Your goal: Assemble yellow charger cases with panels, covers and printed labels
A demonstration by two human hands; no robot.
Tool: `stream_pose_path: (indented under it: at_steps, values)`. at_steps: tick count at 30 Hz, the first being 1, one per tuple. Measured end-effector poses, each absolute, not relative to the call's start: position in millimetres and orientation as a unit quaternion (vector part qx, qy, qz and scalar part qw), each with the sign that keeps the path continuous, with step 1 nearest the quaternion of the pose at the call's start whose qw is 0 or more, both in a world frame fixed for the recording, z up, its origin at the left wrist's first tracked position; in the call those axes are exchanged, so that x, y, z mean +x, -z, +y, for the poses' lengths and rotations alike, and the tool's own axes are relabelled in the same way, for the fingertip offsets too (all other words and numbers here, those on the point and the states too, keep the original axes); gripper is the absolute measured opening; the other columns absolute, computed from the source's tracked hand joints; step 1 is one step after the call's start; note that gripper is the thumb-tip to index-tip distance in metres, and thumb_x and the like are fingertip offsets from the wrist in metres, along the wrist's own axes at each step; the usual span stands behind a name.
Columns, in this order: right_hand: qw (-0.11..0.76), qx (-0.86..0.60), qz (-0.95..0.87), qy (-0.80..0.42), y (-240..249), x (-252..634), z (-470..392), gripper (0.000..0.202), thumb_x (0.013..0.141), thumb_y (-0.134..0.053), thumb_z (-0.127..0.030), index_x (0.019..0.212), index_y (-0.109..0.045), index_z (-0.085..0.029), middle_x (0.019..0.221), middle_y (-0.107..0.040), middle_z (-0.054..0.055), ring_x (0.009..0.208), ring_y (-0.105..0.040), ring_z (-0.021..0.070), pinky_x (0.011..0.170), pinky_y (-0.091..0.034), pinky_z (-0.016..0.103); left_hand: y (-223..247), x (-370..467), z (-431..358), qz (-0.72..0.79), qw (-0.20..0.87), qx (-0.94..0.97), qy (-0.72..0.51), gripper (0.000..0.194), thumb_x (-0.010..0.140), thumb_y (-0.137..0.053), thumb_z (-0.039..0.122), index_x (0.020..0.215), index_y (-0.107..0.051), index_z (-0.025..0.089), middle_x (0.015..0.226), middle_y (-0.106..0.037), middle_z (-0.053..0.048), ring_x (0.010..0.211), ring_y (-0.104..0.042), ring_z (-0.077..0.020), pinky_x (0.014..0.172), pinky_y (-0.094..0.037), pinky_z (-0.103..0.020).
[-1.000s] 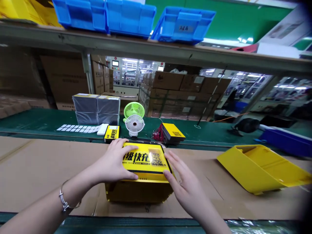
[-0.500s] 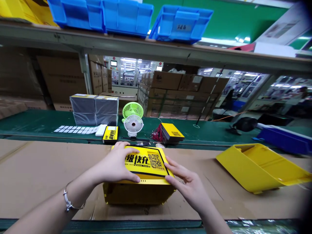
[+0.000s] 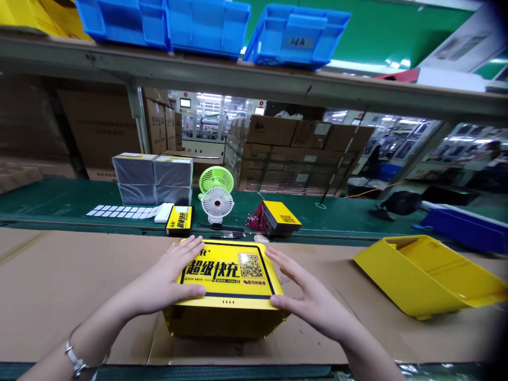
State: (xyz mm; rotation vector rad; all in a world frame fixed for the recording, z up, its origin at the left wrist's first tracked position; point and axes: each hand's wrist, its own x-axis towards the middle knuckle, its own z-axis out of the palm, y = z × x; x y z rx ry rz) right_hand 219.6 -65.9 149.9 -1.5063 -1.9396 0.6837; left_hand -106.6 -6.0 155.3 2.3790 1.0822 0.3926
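A yellow panel [image 3: 222, 280] with black lettering, a black border and a QR code lies flat on top of a yellow plastic housing [image 3: 226, 321]. The housing's front side is in shadow. My left hand [image 3: 166, 272] rests on the panel's left edge, fingers stretched out and thumb near the front edge. Along the right edge, my right hand [image 3: 311, 296] touches the panel with its fingertips and thumb, the fingers extended. Neither hand is wrapped round anything.
Another yellow housing [image 3: 420, 275] lies tilted at right on the cardboard [image 3: 79, 296]. Behind are a white fan [image 3: 217, 203], a green fan [image 3: 216, 179], a stack of yellow-topped panels [image 3: 281, 217] and wrapped grey blocks [image 3: 153, 180]. Blue bins [image 3: 297, 39] stand on the overhead shelf.
My hands have moved apart, the left one sliding leftward off the lettering. The panel, whose border sat askew with a gap near the front, now lies flat and lined up with the housing's top.
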Motion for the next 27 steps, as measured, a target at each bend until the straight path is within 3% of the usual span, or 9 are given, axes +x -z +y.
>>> stream_pose_path:
  at_steps: [5,8,12,15,17,19,21,23,27]
  values:
    - [0.282,-0.473,-0.729,-0.406,-151.0,229.2,-35.9,0.104,0.059,-0.08,-0.044,0.143,-0.02,-0.028,0.15,-0.014,0.005,0.135,-0.02,0.0279,0.11,-0.023,0.046,-152.5,-115.0,-11.5,0.424,0.238,0.857,-0.172,0.075,0.079,-0.051,0.06,0.142,-0.022,0.03,0.152,-0.015,-0.002,0.138,-0.01,-0.0273,0.112,-0.015,-0.05]
    - [0.301,-0.483,-0.713,-0.41,-146.6,226.0,-17.8,0.089,0.064,-0.077,-0.043,0.139,-0.03,-0.029,0.149,-0.019,0.005,0.127,-0.037,0.027,0.103,-0.036,0.042,-150.2,-108.4,-15.9,0.445,0.226,0.844,-0.197,0.074,0.078,-0.052,0.06,0.14,-0.027,0.029,0.15,-0.02,-0.002,0.138,-0.013,-0.0282,0.112,-0.017,-0.049]
    - [0.316,-0.582,-0.7,-0.267,-139.2,213.3,10.1,0.041,0.083,-0.052,-0.046,0.114,-0.06,-0.019,0.121,-0.055,0.009,0.095,-0.061,0.0216,0.081,-0.051,0.033,-149.9,-104.8,-21.1,0.466,0.223,0.839,-0.173,0.071,0.083,-0.043,0.061,0.142,-0.02,0.03,0.152,-0.014,0.002,0.139,-0.007,-0.0234,0.114,-0.011,-0.046]
    - [0.296,-0.633,-0.695,-0.168,-140.6,196.9,22.8,0.044,0.089,-0.037,-0.046,0.087,-0.068,-0.015,0.09,-0.066,0.011,0.084,-0.062,0.0256,0.078,-0.049,0.041,-153.4,-103.2,-21.5,0.468,0.205,0.848,-0.141,0.071,0.085,-0.035,0.063,0.144,-0.013,0.029,0.152,-0.006,0.003,0.139,-0.002,-0.0215,0.114,-0.01,-0.045]
    - [0.281,-0.63,-0.709,-0.147,-145.1,180.0,19.2,0.046,0.09,-0.036,-0.047,0.092,-0.068,-0.014,0.095,-0.066,0.013,0.093,-0.06,0.0298,0.087,-0.043,0.047,-155.7,-97.2,-19.7,0.458,0.183,0.861,-0.126,0.074,0.085,-0.033,0.064,0.144,-0.011,0.025,0.152,-0.004,0.0,0.139,-0.002,-0.022,0.113,-0.011,-0.044]
    - [0.253,-0.592,-0.755,-0.125,-150.5,158.7,5.8,0.045,0.088,-0.042,-0.047,0.115,-0.061,-0.016,0.122,-0.057,0.013,0.117,-0.046,0.0316,0.102,-0.029,0.05,-156.8,-86.3,-16.7,0.44,0.157,0.877,-0.117,0.079,0.083,-0.032,0.067,0.144,-0.01,0.022,0.152,-0.004,-0.005,0.139,-0.002,-0.0245,0.113,-0.01,-0.048]
    - [0.193,-0.52,-0.826,-0.103,-155.7,138.3,-11.7,0.058,0.088,-0.043,-0.048,0.137,-0.039,-0.017,0.145,-0.03,0.008,0.134,-0.023,0.0276,0.111,-0.015,0.046,-156.8,-74.0,-13.4,0.416,0.138,0.892,-0.111,0.085,0.08,-0.034,0.07,0.144,-0.01,0.019,0.151,-0.007,-0.009,0.138,-0.003,-0.0271,0.111,-0.007,-0.051]
    - [0.118,-0.466,-0.872,-0.093,-160.5,126.8,-26.4,0.066,0.091,-0.036,-0.051,0.144,-0.02,-0.015,0.149,-0.011,0.006,0.137,-0.009,0.0235,0.113,-0.01,0.043,-156.6,-66.6,-10.6,0.397,0.13,0.902,-0.11,0.09,0.077,-0.037,0.073,0.144,-0.011,0.018,0.15,-0.009,-0.011,0.138,-0.004,-0.0285,0.111,-0.006,-0.053]
    - [0.05,-0.481,-0.87,-0.099,-167.8,143.8,-37.9,0.07,0.09,-0.028,-0.061,0.144,-0.014,-0.019,0.149,-0.005,0.002,0.138,-0.005,0.0228,0.113,-0.01,0.043,-156.3,-82.2,-9.0,0.385,0.139,0.904,-0.123,0.085,0.078,-0.039,0.07,0.143,-0.013,0.022,0.15,-0.009,-0.008,0.138,-0.009,-0.0264,0.112,-0.01,-0.047]
